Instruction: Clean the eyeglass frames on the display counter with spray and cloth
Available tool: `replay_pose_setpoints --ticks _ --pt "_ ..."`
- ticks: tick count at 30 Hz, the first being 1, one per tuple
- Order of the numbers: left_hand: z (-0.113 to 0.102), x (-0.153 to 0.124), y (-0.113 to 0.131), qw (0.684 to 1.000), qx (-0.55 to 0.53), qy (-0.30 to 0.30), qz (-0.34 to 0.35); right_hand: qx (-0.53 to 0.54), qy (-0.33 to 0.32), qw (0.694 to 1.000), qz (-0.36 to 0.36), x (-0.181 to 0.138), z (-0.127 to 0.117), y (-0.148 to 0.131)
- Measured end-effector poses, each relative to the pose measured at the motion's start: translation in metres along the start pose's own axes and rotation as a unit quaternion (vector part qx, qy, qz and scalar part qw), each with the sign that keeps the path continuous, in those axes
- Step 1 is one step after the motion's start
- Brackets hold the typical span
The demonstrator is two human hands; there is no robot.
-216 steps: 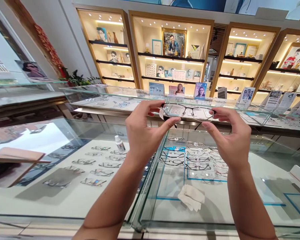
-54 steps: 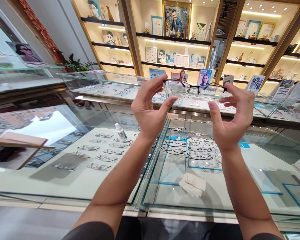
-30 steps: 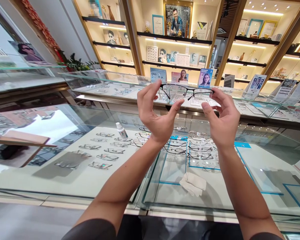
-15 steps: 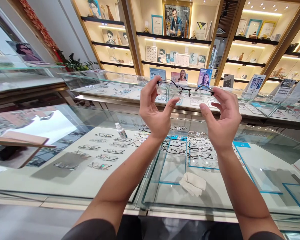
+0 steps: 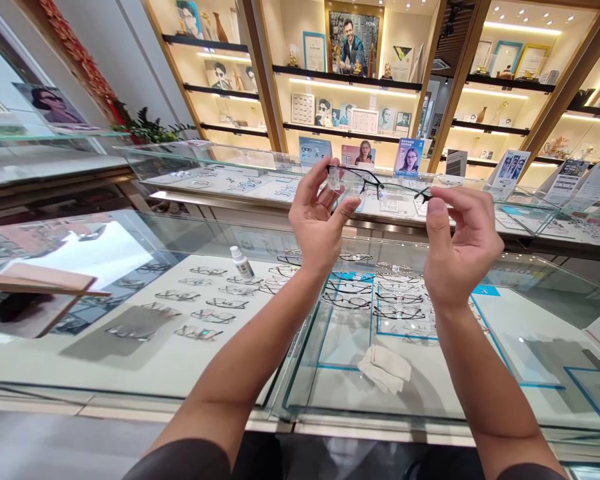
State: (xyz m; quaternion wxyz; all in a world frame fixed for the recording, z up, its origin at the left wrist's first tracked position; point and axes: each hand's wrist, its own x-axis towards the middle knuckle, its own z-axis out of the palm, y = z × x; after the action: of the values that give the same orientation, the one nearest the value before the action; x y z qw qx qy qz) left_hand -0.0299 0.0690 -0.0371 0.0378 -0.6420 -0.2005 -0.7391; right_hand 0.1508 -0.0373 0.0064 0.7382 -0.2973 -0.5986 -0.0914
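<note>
Bare hands, dark grey sleeve
Left hand (image 5: pixel 320 220) and right hand (image 5: pixel 463 243) unadorned; forearms uncovered; left sleeve (image 5: pixel 185 463) starts near the elbow.

Black-framed glasses (image 5: pixel 380 187), white cloth (image 5: pixel 385 367), blue floor lines (image 5: pixel 371 313).

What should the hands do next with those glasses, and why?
Probably lower the glasses gently toward the white cloth on the glass counter. The left hand and right hand pinch them by the two ends, high in the air, and the cloth lies below.
</note>
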Motion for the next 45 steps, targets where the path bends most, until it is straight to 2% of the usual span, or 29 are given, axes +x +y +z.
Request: replay_pose_setpoints --ticks 4,8,15,19,22,32,39,45 --pt "0.003 -0.001 -0.004 1.0 -0.022 0.002 -0.014 -0.005 0.0 1.0 0.0 0.0 -0.001 -0.005" --pt "0.003 -0.002 -0.001 1.0 -0.009 0.013 -0.001 0.019 -0.015 1.0 0.017 0.001 0.0 0.003" --pt "0.001 -0.005 0.027 0.994 0.055 0.09 0.032 0.084 -0.059 0.986 0.134 0.001 0.004 0.035" --pt "0.002 -0.005 0.033 0.988 0.089 0.109 0.056 0.094 -0.073 0.985 0.126 0.0 0.005 0.044" --pt "0.002 -0.004 0.032 0.989 0.089 0.107 0.057 0.089 -0.088 0.986 0.11 0.0 0.003 0.045" --pt "0.003 -0.005 0.027 0.997 0.028 0.075 0.019 0.135 -0.126 0.974 0.131 0.004 0.0 0.028" --pt "0.002 -0.005 0.03 0.997 0.032 0.073 0.012 0.148 -0.152 0.966 0.151 0.006 -0.004 0.041" --pt "0.001 -0.004 0.032 0.999 -0.01 0.048 -0.007 0.187 -0.118 0.948 0.228 0.01 -0.009 0.035"
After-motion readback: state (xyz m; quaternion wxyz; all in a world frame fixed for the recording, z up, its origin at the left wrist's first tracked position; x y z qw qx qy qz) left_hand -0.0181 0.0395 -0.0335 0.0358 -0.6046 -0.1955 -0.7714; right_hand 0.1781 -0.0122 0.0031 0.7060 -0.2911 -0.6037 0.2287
